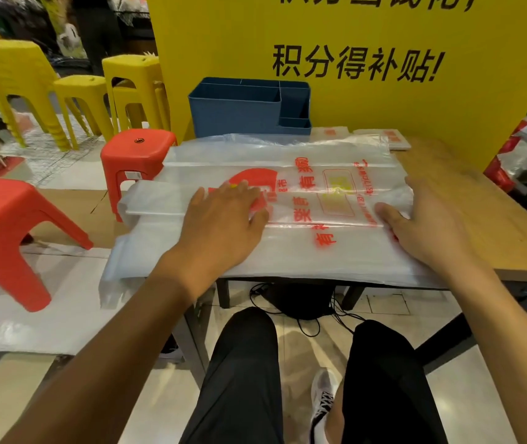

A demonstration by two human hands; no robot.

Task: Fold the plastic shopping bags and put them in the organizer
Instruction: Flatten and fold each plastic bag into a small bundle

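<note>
Two hands lie flat on one plastic bag (304, 200) that is spread over the near part of the table (467, 219). The left hand (223, 219) presses with straight, spread fingers on the red mark near the bag's handle end. The right hand (429, 219) also rests open, fingers a little blurred, on the bag's bottom end; neither hand pinches anything.

I judge the bag to be very light, thin and soft, with no stiffness of its own, and probably slippery on the wood. It will slide and trap air, so it is better to hold it down with a flat palm and to take it by an edge or a corner when folding, then smooth along the crease.

The bag is half clear, milky white, with red letters and a pale yellow box printed on it. It already lies in long layers, and its handles hang over the table's left edge.

Beyond the bag, at the table's far edge, more bags (387, 139) lie flat in a small pile. Just left of them the blue organizer (236, 110) stands upright with several compartments; nothing shows above its rim, but its inside is mostly hidden.
</note>
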